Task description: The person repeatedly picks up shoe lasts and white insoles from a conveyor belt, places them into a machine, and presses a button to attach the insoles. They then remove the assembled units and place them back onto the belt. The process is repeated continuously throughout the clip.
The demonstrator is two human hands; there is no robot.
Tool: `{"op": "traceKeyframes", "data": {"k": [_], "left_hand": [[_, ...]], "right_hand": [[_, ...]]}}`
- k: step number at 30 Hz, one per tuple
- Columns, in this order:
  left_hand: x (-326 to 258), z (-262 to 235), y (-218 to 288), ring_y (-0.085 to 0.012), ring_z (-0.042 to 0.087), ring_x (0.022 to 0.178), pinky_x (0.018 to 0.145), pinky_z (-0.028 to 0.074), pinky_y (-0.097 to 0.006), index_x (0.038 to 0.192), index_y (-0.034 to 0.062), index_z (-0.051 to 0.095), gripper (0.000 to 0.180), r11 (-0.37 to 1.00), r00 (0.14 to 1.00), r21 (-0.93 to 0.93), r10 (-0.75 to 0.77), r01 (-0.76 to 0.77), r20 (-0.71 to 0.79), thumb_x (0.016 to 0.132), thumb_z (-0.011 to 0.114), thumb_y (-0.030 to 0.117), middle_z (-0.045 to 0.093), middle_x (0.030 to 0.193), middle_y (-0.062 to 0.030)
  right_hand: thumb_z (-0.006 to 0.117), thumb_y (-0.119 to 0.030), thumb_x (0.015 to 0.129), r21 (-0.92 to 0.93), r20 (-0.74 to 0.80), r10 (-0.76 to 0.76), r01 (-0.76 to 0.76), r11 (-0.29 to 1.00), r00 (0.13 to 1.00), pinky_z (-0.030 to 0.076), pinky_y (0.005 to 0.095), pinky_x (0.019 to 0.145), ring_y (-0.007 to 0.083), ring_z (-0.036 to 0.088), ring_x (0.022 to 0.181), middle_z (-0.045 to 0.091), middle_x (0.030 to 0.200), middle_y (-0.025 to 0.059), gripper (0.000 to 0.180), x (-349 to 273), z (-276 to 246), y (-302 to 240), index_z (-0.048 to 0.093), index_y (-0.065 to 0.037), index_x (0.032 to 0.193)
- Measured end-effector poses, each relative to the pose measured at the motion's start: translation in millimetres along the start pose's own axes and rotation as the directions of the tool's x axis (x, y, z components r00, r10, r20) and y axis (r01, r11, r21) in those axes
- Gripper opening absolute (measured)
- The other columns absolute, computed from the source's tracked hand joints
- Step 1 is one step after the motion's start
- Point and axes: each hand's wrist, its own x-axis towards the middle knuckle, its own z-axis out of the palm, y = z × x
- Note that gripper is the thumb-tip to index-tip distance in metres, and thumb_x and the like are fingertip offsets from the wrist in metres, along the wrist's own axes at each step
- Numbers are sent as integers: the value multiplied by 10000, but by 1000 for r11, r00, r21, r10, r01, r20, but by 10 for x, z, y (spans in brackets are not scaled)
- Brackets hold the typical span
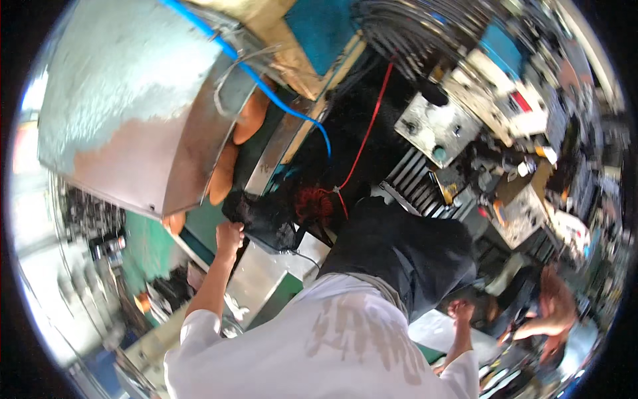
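Note:
My left hand (229, 237) is closed in a fist, held out to the left beside a dark, soft-looking bundle (262, 216). The bundle lies by a pale flat surface (256, 272). Whether the fist touches it or has anything inside, I cannot make out. Low on the right, my right hand (460, 309) hangs with fingers curled in, over a light panel (432, 329). Nothing is seen sticking out of it, but the inside of the hand is hidden. Motion blurs much of the picture.
A big grey metal housing (133, 113) with orange rounded parts (249, 120) fills the upper left. A blue hose (286, 106) and a red cord (369, 126) hang ahead. Black hoses (412, 33) lie beyond; a cluttered bench (498, 100) and another person (551, 309) are at right.

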Motion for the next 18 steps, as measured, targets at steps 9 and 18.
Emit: {"op": "traceKeyframes", "data": {"k": [9, 18], "left_hand": [[343, -34, -458, -96, 414, 480, 435, 308, -268, 786, 143, 542, 202, 997, 996, -6, 77, -77, 45, 970, 623, 166, 446, 628, 37], [30, -348, -1168, -119, 481, 476, 419, 357, -293, 799, 76, 593, 150, 962, 977, 166, 213, -215, 33, 930, 663, 95, 533, 633, -18]], "right_hand": [[521, -70, 1045, 324, -60, -312, 314, 892, 948, 623, 318, 754, 170, 724, 816, 752, 977, 103, 208, -238, 1257, 1785, 696, 18, 1115], [463, 31, 1024, 211, -23, -673, 662, 719, 739, 634, 334, 857, 200, 749, 925, 762, 1065, 138, 263, -139, 1549, 779, 712, 73, 1098]]}}
